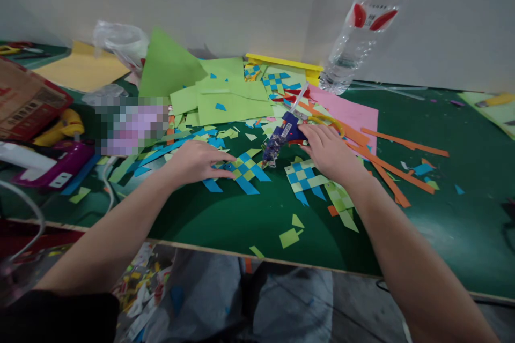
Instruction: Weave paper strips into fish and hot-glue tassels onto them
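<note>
My left hand (193, 163) has its thumb and forefinger around the left end of a blue-and-green woven paper piece (244, 170), which lies on the green table. My right hand (328, 147) is wrapped round the handle of a blue hot glue gun (286, 131). Its nozzle points down and left, close to the woven piece's right edge, and a clear glue stick (299, 97) sticks out of its back. Below my right hand lies a second woven paper piece (301, 176), with a pale green woven piece (340, 199) beside it, partly hidden by my wrist.
Green paper sheets (237, 102), a pink sheet (354, 118) and orange strips (386, 171) lie behind and to the right. A large plastic bottle (358, 37) stands at the back. On the left are a purple glue gun (60, 163), a white cable (107, 182) and a cardboard box (28, 99).
</note>
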`<state>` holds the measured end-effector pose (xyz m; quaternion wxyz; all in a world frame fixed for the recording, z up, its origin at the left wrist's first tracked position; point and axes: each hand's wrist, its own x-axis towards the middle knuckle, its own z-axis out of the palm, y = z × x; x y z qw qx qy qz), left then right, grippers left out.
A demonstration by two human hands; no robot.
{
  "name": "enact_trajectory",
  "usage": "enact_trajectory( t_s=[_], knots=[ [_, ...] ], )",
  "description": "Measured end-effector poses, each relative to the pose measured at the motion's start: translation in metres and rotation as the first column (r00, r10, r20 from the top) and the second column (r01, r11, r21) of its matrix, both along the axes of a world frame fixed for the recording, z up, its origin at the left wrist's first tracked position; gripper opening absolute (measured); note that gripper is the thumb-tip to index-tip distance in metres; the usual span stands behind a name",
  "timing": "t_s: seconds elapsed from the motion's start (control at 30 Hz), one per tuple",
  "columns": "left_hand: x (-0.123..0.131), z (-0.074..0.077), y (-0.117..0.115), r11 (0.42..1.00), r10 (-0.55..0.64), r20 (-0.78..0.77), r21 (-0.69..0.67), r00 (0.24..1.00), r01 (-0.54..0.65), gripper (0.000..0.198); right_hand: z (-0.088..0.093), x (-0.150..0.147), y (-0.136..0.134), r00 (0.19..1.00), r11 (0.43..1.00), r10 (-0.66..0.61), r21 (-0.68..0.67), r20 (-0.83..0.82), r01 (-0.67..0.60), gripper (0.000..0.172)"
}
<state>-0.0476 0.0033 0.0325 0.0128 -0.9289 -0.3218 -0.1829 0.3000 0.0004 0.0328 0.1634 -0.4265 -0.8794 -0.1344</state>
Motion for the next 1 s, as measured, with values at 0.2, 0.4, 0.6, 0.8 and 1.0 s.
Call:
enact_trajectory(
  t_s=[0.2,0.4,0.6,0.8,1.0],
  knots=[
    [0.0,-0.002,0.0,1.0,0.0,-0.009,-0.019,1.0,0.0,0.05,-0.0007,-0.0006,-0.0002,1.0,1.0,0.002,-0.019,-0.022,-0.003,0.044],
    [-0.001,-0.0023,0.0009,0.999,0.018,-0.05,-0.045,0.999,-0.02,0.048,-0.0017,-0.0005,0.0008,1.0,1.0,0.001,-0.016,-0.022,-0.001,0.044],
    [-0.0015,-0.0027,0.0015,0.997,0.032,-0.049,-0.069,0.998,-0.035,0.044,-0.0004,-0.0009,0.0007,1.0,1.0,0.007,-0.008,-0.014,-0.007,0.042],
    [-0.0024,-0.0022,0.001,0.996,0.048,-0.087,-0.071,0.995,-0.054,0.041,-0.001,-0.0001,0.0009,1.0,1.0,0.004,-0.003,-0.014,-0.004,0.042],
    [-0.0043,-0.0041,0.0028,0.998,0.016,-0.072,-0.063,0.997,-0.02,0.04,-0.0025,0.0016,0.0004,1.0,1.0,0.006,0.003,-0.022,-0.006,0.044]
  ],
)
